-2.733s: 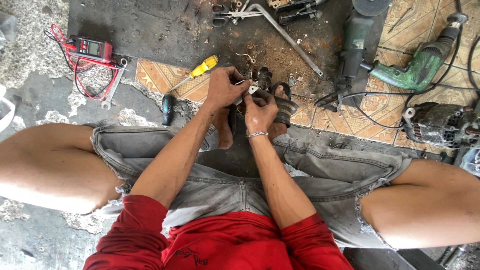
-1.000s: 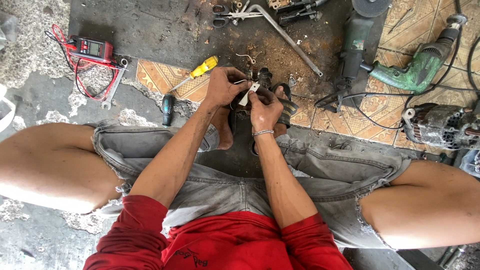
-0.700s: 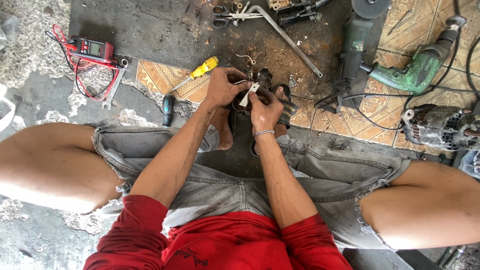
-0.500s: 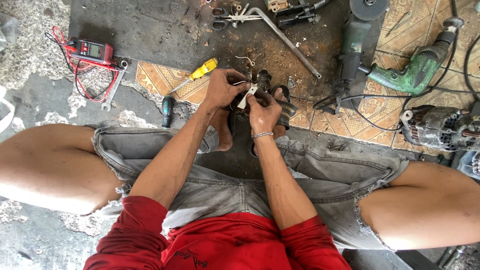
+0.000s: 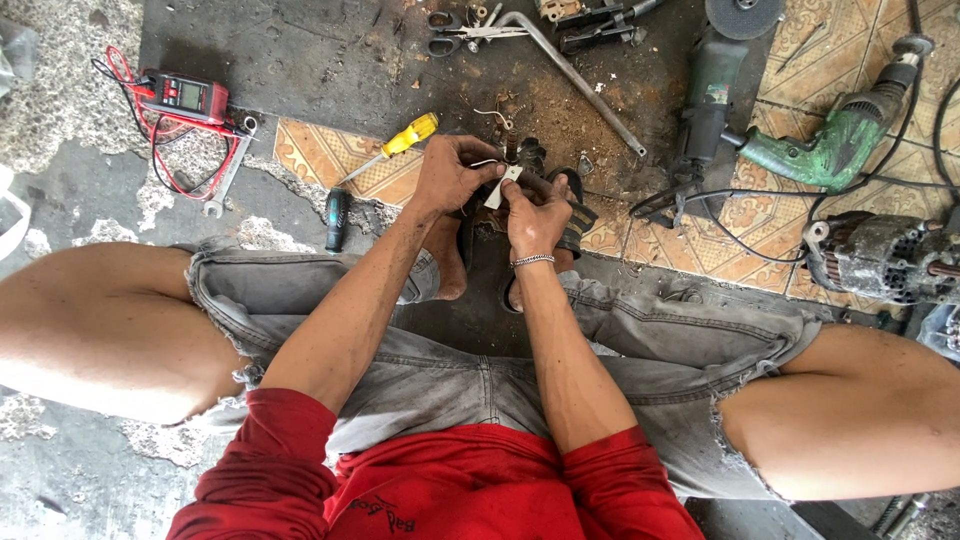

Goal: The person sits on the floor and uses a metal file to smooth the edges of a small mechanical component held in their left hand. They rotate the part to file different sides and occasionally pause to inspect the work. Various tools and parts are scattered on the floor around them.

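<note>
We held both hands over a small dark motor part (image 5: 528, 160) on the floor between our feet. Our left hand (image 5: 452, 172) curled its fingers (image 5: 482, 150) around a thin wire, and our right hand (image 5: 535, 212) pinched a small white slip (image 5: 503, 186) against the part. The work looked mid-way to us: the part lay open, the slip not yet seated. Nearby we counted two screwdrivers, one yellow-handled (image 5: 392, 146) and one dark-handled (image 5: 336, 218), one red meter (image 5: 186, 96), one wrench (image 5: 228, 178), one green drill (image 5: 838, 128) and one grinder (image 5: 712, 88).
</note>
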